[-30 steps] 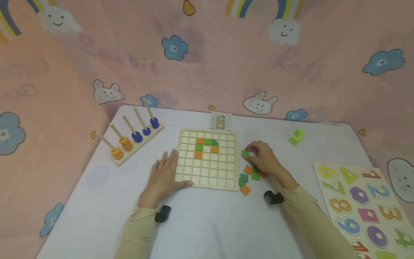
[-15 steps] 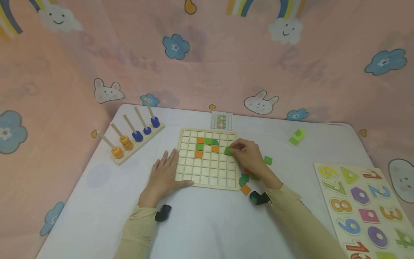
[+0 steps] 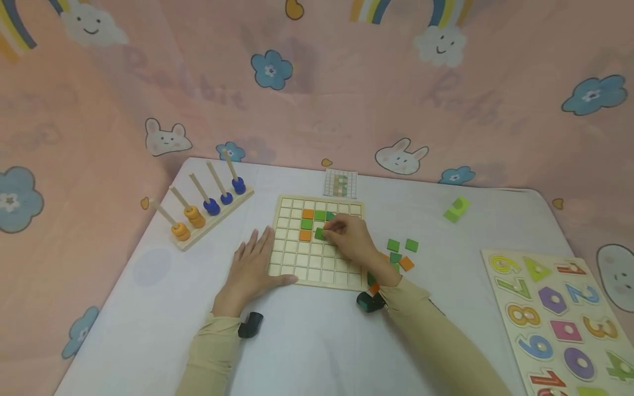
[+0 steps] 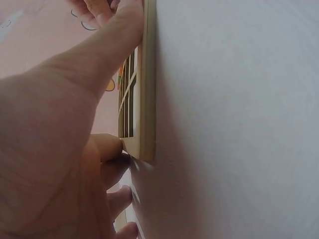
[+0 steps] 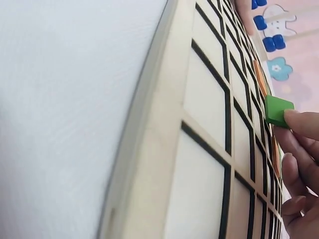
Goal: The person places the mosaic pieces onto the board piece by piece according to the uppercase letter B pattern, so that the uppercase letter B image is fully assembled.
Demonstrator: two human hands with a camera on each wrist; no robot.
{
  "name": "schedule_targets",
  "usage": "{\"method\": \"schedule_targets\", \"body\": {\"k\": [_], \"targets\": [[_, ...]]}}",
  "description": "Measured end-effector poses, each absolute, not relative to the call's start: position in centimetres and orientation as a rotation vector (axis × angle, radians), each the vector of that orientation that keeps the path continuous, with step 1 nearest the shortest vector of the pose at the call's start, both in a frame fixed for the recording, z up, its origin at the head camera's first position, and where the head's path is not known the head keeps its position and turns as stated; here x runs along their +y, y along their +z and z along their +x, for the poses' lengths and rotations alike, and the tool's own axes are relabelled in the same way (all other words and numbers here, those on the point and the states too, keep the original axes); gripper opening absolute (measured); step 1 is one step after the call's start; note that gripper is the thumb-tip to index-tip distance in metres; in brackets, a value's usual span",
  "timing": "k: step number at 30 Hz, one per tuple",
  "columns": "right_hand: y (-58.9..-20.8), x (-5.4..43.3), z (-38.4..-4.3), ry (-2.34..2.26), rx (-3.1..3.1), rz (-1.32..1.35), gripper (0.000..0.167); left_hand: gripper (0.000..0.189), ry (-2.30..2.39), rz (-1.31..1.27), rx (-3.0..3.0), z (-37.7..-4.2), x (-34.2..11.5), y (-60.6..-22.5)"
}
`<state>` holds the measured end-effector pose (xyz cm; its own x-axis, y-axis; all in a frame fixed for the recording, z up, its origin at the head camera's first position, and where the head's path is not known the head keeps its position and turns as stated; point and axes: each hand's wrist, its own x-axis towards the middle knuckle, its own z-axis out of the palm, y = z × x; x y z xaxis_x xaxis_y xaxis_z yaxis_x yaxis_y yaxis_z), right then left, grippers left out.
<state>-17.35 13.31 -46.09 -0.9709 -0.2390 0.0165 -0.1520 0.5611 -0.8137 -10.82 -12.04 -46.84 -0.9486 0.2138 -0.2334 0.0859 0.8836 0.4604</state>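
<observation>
A wooden grid board (image 3: 317, 276) lies in the middle of the table. Orange and green tiles sit in its upper cells, among them an orange tile (image 3: 305, 235) and a green tile (image 3: 320, 215). My right hand (image 3: 353, 240) pinches a green square tile (image 5: 277, 109) between thumb and fingers, close over the board and just right of the lower orange tile. Spread along the board's left edge, my left hand (image 3: 250, 278) has its thumb on the front-left corner of the frame. The right hand covers part of the placed tiles in the head view.
Loose green and orange tiles, including an orange one (image 3: 406, 264), lie right of the board. A pattern card (image 3: 340, 183) is behind it. A peg stacker (image 3: 213, 217) stands left, a light green block (image 3: 457, 209) back right, a number puzzle (image 3: 555, 319) at the right.
My right hand has carried the green tile left from the loose pile to over the board. The left hand stays at the board's edge.
</observation>
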Motion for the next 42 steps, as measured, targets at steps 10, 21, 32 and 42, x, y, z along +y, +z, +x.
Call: {"method": "schedule_targets", "body": {"k": [10,21,32,42], "targets": [[-46.3,12.9,-17.3,-1.263,2.737,-0.389,0.008,0.127,0.656,0.229,2.770,-10.9,-12.0,-46.8],[-46.5,15.4,-16.8,-1.216,2.765,-0.419,0.015,0.127,0.660,0.227,2.767,-10.9,-11.9,-46.9],[-45.6,22.5,-15.4,-0.949,2.717,-0.341,0.060,0.127,0.657,0.223,2.773,-10.8,-11.8,-47.0],[-44.1,26.9,-14.3,-0.886,2.590,-0.367,0.066,0.127,0.659,0.203,2.771,-10.9,-11.9,-47.0]]}}
